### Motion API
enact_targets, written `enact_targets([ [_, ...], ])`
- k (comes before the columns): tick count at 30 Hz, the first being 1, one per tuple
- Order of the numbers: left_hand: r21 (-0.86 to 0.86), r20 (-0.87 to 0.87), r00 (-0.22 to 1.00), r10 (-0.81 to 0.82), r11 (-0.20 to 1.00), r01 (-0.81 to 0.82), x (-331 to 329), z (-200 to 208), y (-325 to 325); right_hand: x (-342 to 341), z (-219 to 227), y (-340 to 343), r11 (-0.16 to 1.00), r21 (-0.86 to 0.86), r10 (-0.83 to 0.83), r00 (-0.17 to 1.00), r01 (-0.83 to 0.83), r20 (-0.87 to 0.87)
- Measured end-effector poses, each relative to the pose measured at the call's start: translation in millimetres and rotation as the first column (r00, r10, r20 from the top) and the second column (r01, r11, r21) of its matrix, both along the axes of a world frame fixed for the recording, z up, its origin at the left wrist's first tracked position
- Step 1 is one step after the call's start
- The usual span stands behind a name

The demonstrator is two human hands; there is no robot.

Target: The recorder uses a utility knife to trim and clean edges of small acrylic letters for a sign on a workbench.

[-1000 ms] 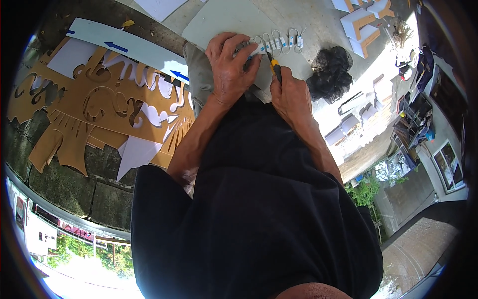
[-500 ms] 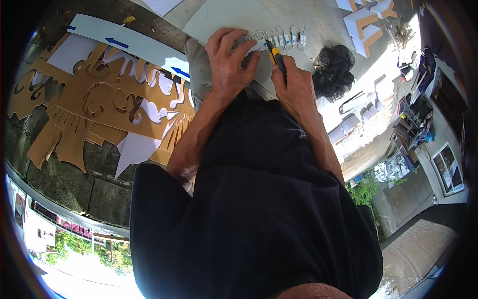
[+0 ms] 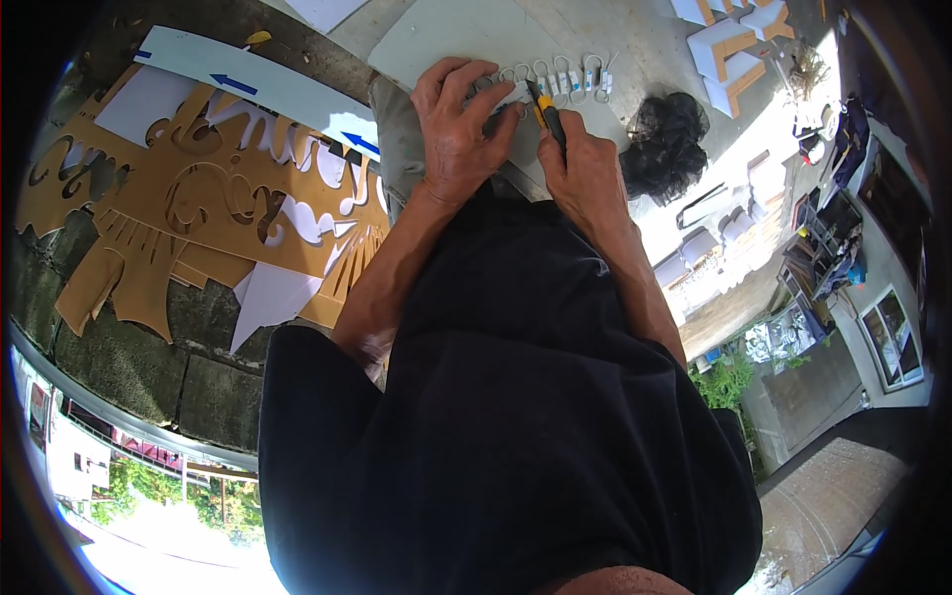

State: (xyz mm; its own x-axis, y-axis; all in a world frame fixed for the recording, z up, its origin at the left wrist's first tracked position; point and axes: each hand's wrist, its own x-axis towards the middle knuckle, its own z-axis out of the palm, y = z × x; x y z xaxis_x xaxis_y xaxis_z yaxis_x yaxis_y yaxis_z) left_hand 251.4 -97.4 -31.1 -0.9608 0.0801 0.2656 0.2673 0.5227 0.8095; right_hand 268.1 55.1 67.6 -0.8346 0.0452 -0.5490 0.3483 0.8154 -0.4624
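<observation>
My right hand (image 3: pixel 583 164) is closed around a yellow-and-black utility knife (image 3: pixel 548 116). The knife's tip touches or nearly touches a small white strip (image 3: pixel 515 96). Thumb and index finger of my left hand (image 3: pixel 458 134) grip that strip against a pale grey board (image 3: pixel 426 42), and the hand covers its left end. Several bent wire loops with small white and blue tags (image 3: pixel 565 81) run in a row rightwards from the strip. How the strip joins the loops cannot be made out.
Black mesh fabric (image 3: pixel 666 149) lies bunched right of the board. Brown cut-out sheets (image 3: pixel 149 188) with scrolled shapes are piled at the left, beside a long white panel (image 3: pixel 258 89) with blue arrows. White and tan cut pieces (image 3: pixel 729 64) lie at the upper right.
The knife and my right hand have shifted very slightly left along the strip. My left hand keeps its hold in nearly the same place.
</observation>
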Motion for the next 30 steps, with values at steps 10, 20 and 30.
enact_targets([
  [10,0.006,-0.008,1.0,0.003,1.0,-0.003,-0.6,-1.7,0.9,4.0,-10.7,-4.0,0.995,0.081,0.065,0.996,-0.061,-0.059],
  [20,0.002,-0.02,1.0,0.019,1.0,-0.019,1.1,-2.0,2.5,13.1,-3.2,-6.9,0.989,0.129,0.065,0.998,-0.066,0.01],
  [30,0.004,-0.016,1.0,0.025,1.0,-0.025,3.7,-2.2,1.8,9.6,3.7,-0.9,0.997,0.081,0.011,0.996,-0.019,0.093],
])
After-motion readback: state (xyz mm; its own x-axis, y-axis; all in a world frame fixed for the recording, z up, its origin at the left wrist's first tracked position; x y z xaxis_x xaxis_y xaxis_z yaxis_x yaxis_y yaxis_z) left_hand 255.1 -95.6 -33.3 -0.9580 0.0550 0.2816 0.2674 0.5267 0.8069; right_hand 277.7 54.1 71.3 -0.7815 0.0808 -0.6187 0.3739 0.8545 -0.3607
